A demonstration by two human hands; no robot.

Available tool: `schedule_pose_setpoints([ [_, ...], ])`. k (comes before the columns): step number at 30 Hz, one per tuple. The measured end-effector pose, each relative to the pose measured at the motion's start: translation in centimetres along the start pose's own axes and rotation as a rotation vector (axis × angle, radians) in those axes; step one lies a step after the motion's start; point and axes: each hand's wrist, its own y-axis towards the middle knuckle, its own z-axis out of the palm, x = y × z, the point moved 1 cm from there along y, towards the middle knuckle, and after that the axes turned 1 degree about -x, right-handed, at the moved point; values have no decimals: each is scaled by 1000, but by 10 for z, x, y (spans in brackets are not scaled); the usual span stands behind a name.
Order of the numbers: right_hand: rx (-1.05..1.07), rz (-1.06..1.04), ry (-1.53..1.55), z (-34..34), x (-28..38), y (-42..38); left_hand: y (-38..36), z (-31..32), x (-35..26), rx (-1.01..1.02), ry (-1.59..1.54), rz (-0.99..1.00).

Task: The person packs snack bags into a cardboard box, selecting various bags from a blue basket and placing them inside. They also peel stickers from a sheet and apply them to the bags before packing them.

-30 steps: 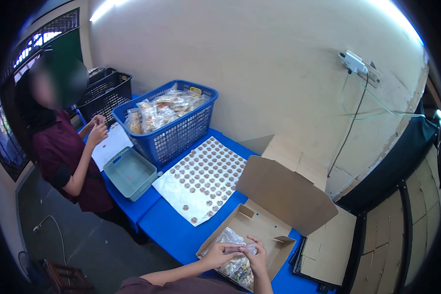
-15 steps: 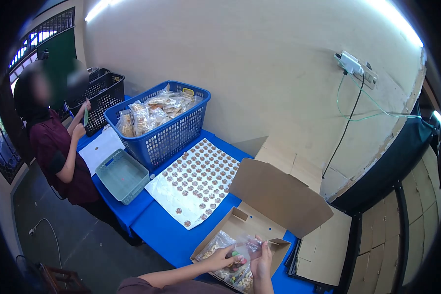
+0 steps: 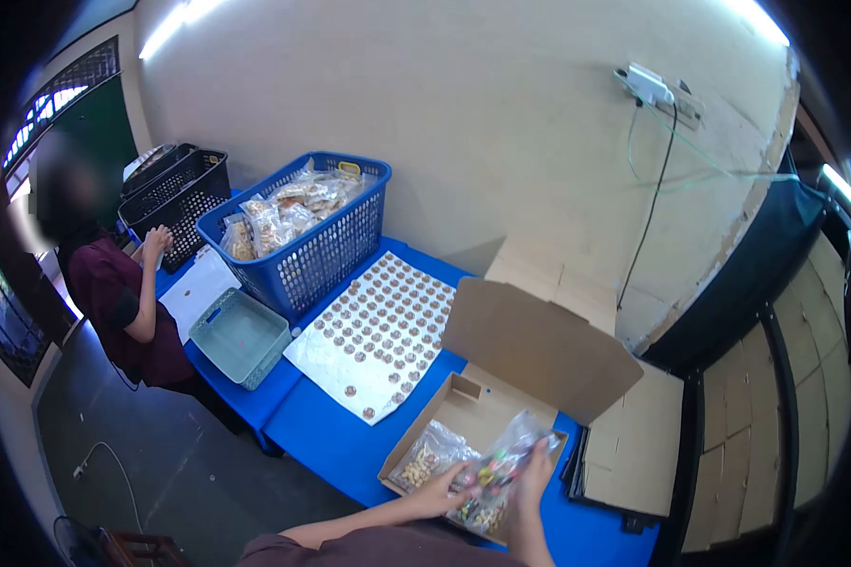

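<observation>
A clear plastic bag of colourful small pieces [image 3: 503,463] is held up between my two hands, over an open cardboard box [image 3: 397,454]. My left hand [image 3: 442,493] pinches its lower left side, and my right hand [image 3: 531,474] grips the right side. Inside the box, to the left, lies a clear bag of pale, nut-like pieces [image 3: 425,465]. Another filled bag [image 3: 485,515] shows below my hands, partly covered by them. The box's lid [image 3: 539,350] stands raised at the back.
A white sheet of round stickers [image 3: 340,364] lies left of the box. Behind are a green tray [image 3: 239,342] and a blue basket [image 3: 303,269] of filled bags. Flattened cardboard [image 3: 629,454] is stacked at right. A co-worker [image 3: 128,293] stands at far left.
The bag of colourful pieces has come up out of the box, tilted to the upper right in my hands. The co-worker's hands have drawn together. The whole view has shifted slightly.
</observation>
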Motion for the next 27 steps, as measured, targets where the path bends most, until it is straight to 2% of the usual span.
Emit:
schedule_pose_setpoints([
  [2,-49,-22,228,-24,11,17,-2,-17,-15,-43,149,62],
  [3,-51,10,306,-34,22,18,0,-23,-6,-95,301,107],
  [4,-120,30,390,-41,29,17,2,-29,5,-96,311,121],
  [5,-189,43,472,-43,42,17,6,-33,18,-116,395,68],
  [8,-77,221,447,-63,45,6,8,-32,59,-115,618,-44],
  [9,102,239,477,-75,20,8,8,-29,68,-94,616,-42],
  [11,109,383,470,-92,-24,1,7,-23,77,-35,877,-191],
  [12,130,425,446,-92,-32,-9,4,-19,54,-30,908,-267],
  [15,99,521,425,-88,-44,-35,8,-20,70,-127,843,-255],
  [17,173,502,272,-85,-38,-45,6,-27,77,-138,831,-269],
  [19,205,444,147,-87,-40,-47,8,-34,87,-237,599,-139],
  [22,282,326,-145,-79,-58,-47,6,-38,94,-253,544,-90],
  [25,218,461,-150,-53,-75,-48,5,-36,90,-247,537,-119],
  [26,167,530,-495,-47,-75,-47,5,-36,88,-244,557,-158],
  [27,169,530,-497,-42,-79,-49,5,-37,89,-246,555,-158],
])
